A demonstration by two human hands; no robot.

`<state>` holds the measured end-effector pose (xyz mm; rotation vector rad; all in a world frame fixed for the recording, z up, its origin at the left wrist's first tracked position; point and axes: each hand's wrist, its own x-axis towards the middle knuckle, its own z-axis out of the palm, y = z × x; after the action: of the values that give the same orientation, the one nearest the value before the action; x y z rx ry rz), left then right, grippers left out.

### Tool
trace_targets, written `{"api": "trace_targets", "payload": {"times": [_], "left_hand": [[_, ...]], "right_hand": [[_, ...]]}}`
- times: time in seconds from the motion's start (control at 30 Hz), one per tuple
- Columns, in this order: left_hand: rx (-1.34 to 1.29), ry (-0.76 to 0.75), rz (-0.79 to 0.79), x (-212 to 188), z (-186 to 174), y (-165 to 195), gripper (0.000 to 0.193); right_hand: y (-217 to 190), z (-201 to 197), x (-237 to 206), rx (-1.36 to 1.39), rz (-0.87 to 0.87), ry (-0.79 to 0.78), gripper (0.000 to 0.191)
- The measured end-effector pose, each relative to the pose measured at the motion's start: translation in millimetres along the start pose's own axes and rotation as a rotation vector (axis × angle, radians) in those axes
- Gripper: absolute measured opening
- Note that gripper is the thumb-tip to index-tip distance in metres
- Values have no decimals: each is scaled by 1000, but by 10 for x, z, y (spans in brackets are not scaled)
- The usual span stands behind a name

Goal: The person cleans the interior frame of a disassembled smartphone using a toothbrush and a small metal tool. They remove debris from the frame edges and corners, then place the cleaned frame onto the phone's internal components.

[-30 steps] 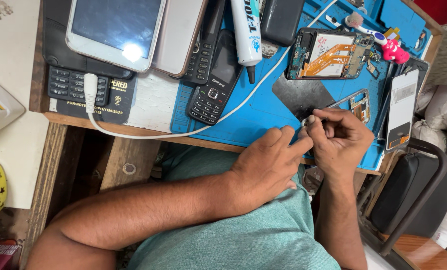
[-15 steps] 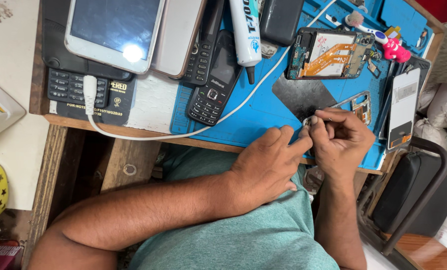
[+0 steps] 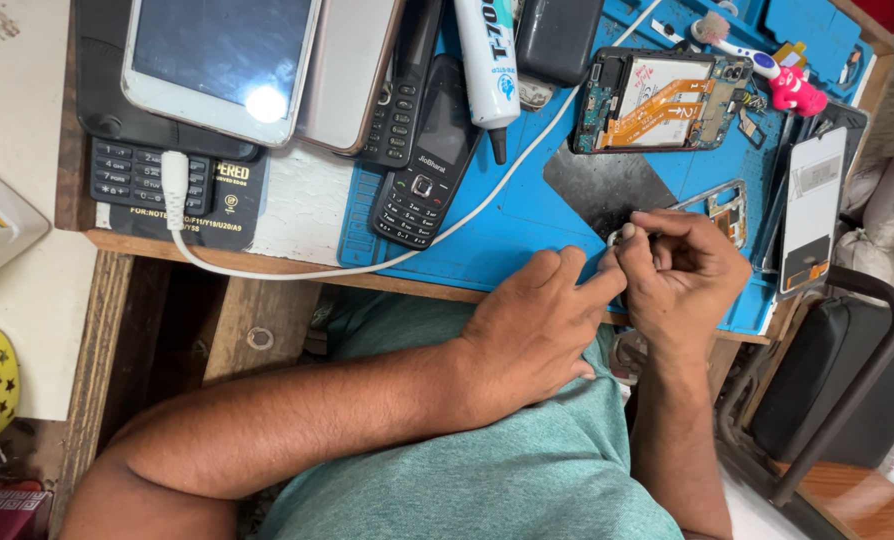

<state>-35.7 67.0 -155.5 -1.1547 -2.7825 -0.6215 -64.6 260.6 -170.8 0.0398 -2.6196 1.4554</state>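
A blue rubbery work mat [image 3: 527, 225] is covering the wooden bench beyond both hands, likely giving small parts a soft, grippy bed. Up past the left hand a white tablet [image 3: 222, 60] is lying glass-up over a black keypad device, and a black button phone [image 3: 429, 150] is resting slantwise nearer the fingers. Just beyond the right hand an opened phone [image 3: 657, 100] is showing orange ribbon cables. The left hand [image 3: 537, 335] is lying curled, knuckles up, its fingertips pressing against the right hand [image 3: 682, 275], which is closing narrowly, thumb to forefinger, around a tiny pale part [image 3: 615, 237] at the mat's near edge, probably steadying it; what it is, I cannot tell.
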Motion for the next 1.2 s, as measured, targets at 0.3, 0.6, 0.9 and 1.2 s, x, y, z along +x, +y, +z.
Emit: {"api": "trace_targets", "payload": {"times": [0.3,0.6,0.9,1.2], "left_hand": [[41,68,-20,-19,-10,-3,67],[-45,161,-20,16,2,-13,71],[-196,165,23,164,-21,-3,65],[-182,111,-17,376,25,62,72]], "right_hand": [[88,-21,-26,10,2,56,6],[324,-497,14,92,-138,235,2],[572,-691,-13,-1,-152,193,6],[609,-987,26,-31,-80,295,8]]}}
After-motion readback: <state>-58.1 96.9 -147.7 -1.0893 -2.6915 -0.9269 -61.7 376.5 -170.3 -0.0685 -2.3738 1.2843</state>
